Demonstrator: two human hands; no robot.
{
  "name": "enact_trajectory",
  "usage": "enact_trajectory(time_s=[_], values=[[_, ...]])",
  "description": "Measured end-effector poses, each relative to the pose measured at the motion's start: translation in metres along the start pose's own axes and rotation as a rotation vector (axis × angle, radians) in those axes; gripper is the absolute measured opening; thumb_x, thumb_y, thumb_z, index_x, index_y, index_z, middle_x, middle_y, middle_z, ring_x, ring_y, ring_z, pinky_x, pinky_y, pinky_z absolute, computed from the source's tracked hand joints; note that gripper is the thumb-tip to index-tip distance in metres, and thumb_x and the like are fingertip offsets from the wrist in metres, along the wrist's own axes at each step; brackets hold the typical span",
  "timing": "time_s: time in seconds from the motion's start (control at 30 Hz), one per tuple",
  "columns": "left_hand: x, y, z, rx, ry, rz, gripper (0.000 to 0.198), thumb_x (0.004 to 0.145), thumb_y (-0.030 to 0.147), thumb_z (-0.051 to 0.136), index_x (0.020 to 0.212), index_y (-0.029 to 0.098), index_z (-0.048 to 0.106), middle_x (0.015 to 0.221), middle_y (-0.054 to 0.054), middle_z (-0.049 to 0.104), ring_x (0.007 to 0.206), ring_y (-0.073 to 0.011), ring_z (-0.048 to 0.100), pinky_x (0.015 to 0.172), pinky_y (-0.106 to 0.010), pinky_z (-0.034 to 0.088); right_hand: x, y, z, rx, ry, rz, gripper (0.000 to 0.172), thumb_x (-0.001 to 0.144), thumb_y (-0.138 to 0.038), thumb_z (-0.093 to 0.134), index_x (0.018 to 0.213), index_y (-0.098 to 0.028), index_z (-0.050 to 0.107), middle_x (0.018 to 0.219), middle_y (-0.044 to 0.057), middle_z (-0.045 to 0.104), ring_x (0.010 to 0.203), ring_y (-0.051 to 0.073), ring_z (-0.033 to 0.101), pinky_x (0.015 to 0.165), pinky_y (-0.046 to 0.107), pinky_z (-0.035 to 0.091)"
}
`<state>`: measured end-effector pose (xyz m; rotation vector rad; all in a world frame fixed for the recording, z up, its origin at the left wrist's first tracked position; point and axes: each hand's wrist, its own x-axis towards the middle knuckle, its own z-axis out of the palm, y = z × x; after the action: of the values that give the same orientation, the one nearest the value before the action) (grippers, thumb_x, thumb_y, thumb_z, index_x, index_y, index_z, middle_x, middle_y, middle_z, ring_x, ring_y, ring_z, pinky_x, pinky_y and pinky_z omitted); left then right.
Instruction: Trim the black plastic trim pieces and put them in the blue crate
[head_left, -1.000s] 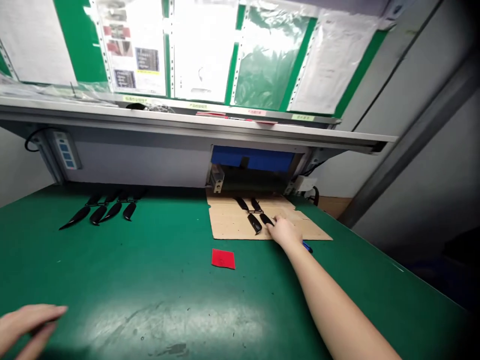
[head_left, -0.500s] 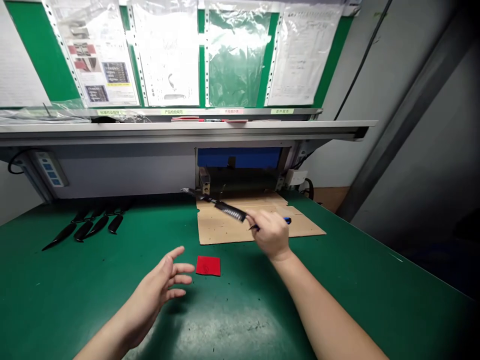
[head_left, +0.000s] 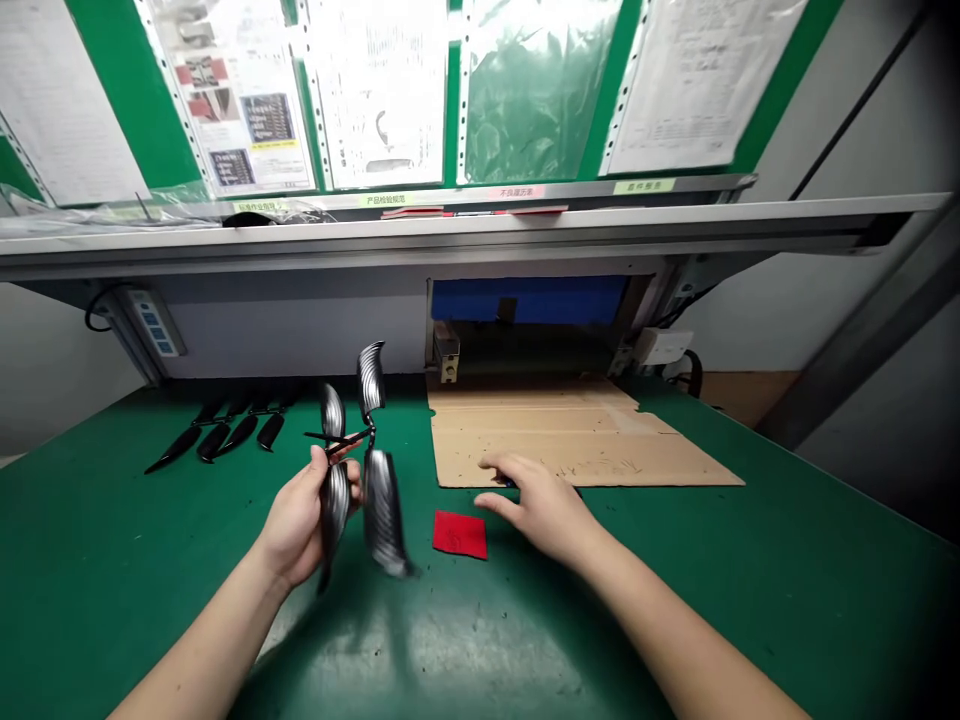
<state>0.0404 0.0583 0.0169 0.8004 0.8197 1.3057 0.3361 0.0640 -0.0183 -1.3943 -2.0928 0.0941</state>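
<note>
A black part (head_left: 384, 510) with several curved, ribbed blades hangs upright in my left hand (head_left: 296, 520), pinched at its thin middle joint; the near blade is smeared by motion. My right hand (head_left: 547, 505) is over the front edge of the cardboard, its thumb and forefinger spread. Its other fingers are curled in, with small dark and blue bits of a slim tool (head_left: 508, 482) showing under them; most of that tool is hidden. Between my hands a red square piece (head_left: 460, 535) lies flat on the green table.
Several similar black parts (head_left: 240, 434) lie at the back left of the green table (head_left: 675, 620). A cardboard sheet (head_left: 525, 440) lies before a blue-topped opening (head_left: 559, 300). A metal shelf (head_left: 480, 232) crosses above, and a power strip (head_left: 156, 322) is at left.
The black part has passed from my right hand to my left, which has closed on it. My right thumb and forefinger have spread. The view has shifted, moving the table's things rightward in view.
</note>
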Motion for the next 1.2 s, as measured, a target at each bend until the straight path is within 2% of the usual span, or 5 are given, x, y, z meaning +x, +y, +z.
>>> enact_trajectory(time_s=[0.37, 0.57, 0.73, 0.97, 1.2], values=[[-0.011, -0.041, -0.007, 0.138, -0.062, -0.170, 0.051, 0.088, 0.060, 0.050, 0.114, 0.017, 0.057, 0.055, 0.002, 0.051, 0.049, -0.0105, 0.040, 0.047, -0.021, 0.030, 0.001, -0.031, 0.014, -0.015, -0.213, -0.048, 0.022, 0.090, -0.038, 0.067, 0.106, -0.025, 0.061, 0.101, 0.003, 0.061, 0.097, 0.024, 0.056, 0.085, 0.040, 0.045], [-0.013, -0.040, -0.001, -0.380, -0.337, -0.314, 0.045, 0.098, 0.043, 0.039, 0.133, 0.017, 0.049, 0.042, 0.006, 0.041, 0.038, -0.0061, 0.022, 0.051, -0.023, 0.026, -0.006, -0.039, 0.024, -0.062, -0.344, -0.091, 0.044, 0.074, -0.021, 0.082, 0.112, -0.028, 0.061, 0.098, 0.002, 0.059, 0.093, 0.026, 0.055, 0.081, 0.041, 0.047], [-0.017, -0.049, -0.001, -0.440, -0.399, -0.424, 0.034, 0.100, 0.029, 0.036, 0.123, 0.018, 0.059, 0.050, 0.005, 0.044, 0.037, -0.0042, 0.027, 0.053, -0.024, 0.028, -0.004, -0.047, 0.013, 0.230, -0.135, -0.124, 0.022, 0.086, -0.018, 0.062, 0.107, -0.024, 0.058, 0.097, 0.003, 0.057, 0.085, 0.021, 0.056, 0.075, 0.034, 0.049], [-0.019, -0.076, -0.008, -0.239, -0.534, -0.578, 0.065, 0.097, 0.049, 0.034, 0.046, 0.013, 0.052, 0.037, 0.001, 0.034, 0.038, -0.0086, 0.040, 0.059, -0.026, 0.037, -0.012, -0.067, 0.023, 0.269, 0.078, -0.313, 0.031, 0.095, -0.025, 0.052, 0.126, -0.023, 0.052, 0.120, 0.012, 0.051, 0.105, 0.026, 0.053, 0.086, 0.039, 0.051], [-0.020, -0.078, -0.010, -0.256, -0.497, -0.455, 0.026, 0.096, 0.034, 0.042, 0.094, 0.016, 0.060, 0.046, 0.004, 0.047, 0.033, -0.0086, 0.038, 0.049, -0.025, 0.033, -0.016, -0.069, 0.034, 0.132, 0.032, -0.498, 0.032, 0.096, -0.023, 0.052, 0.128, -0.020, 0.055, 0.123, 0.014, 0.051, 0.104, 0.027, 0.055, 0.084, 0.040, 0.053]])
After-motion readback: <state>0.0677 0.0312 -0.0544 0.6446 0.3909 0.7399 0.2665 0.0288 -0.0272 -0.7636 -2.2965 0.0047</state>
